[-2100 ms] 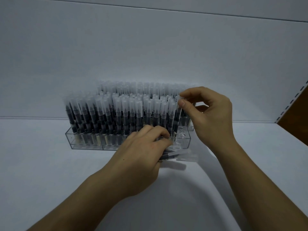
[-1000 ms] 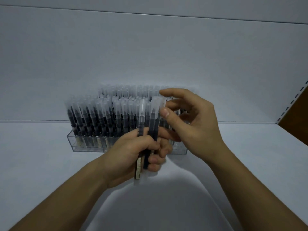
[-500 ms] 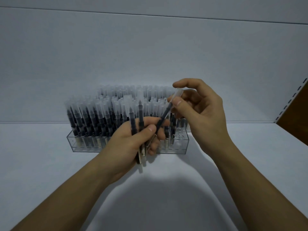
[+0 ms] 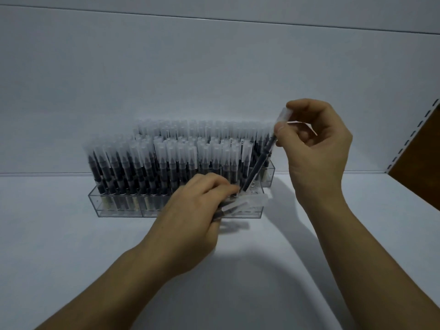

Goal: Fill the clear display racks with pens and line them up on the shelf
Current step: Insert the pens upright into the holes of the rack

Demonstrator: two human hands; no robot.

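Pen now down at rack

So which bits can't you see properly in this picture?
Head view throughout.
- How many spare black pens the left hand grips: the hand covers the barrels, and the caps blur.
- Which hole the slanted black pen pinched by the right hand is meeting: the left hand blocks that end of the clear plastic front rack.
- Rear rows of frosted-capped pens: front rows hide them.

I have one view, worn on the head: it faces forward and down, close over the shelf, toward its back panel.
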